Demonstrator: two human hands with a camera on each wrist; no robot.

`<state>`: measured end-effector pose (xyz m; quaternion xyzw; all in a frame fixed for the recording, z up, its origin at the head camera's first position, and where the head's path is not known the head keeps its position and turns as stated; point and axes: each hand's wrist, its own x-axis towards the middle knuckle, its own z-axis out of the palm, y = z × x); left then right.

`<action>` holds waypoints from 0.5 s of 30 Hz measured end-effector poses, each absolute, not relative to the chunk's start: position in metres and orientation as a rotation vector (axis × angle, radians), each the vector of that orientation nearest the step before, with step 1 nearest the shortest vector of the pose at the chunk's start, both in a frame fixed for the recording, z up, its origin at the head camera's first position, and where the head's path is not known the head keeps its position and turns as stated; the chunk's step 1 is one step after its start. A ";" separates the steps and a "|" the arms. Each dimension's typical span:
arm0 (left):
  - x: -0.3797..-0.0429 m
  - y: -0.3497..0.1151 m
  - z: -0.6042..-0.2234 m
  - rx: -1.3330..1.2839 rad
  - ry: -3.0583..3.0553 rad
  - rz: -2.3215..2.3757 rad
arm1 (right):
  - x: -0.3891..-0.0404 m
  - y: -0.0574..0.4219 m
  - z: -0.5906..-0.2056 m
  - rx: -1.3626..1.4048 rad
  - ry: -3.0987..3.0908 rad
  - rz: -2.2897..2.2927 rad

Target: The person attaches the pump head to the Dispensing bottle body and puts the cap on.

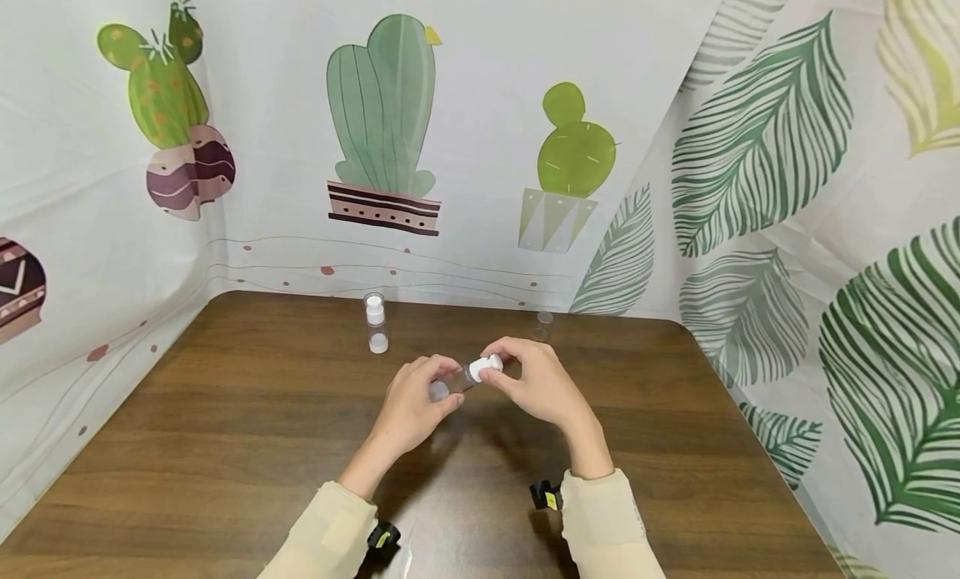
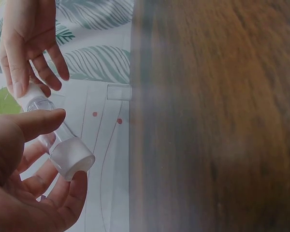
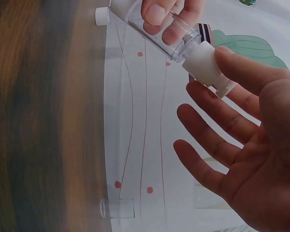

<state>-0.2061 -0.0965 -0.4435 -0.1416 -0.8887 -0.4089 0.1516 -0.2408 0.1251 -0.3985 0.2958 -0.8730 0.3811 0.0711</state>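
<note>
A small clear pump bottle with a white base is held tilted between both hands above the table. My left hand grips its clear body, thumb on one side and fingers on the other. At the other end, my right hand pinches the white pump head between thumb and index finger, its other fingers spread loosely. The pump head sits at the bottle's neck; whether it is threaded on, I cannot tell.
A second clear bottle with a white pump stands upright toward the back of the wooden table. A clear cap stands behind my right hand. Printed fabric hangs along the back and sides.
</note>
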 end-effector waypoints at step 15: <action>-0.207 -0.098 -0.444 -0.403 -2.550 -1.173 | -0.239 0.129 -0.395 0.867 -2.595 1.148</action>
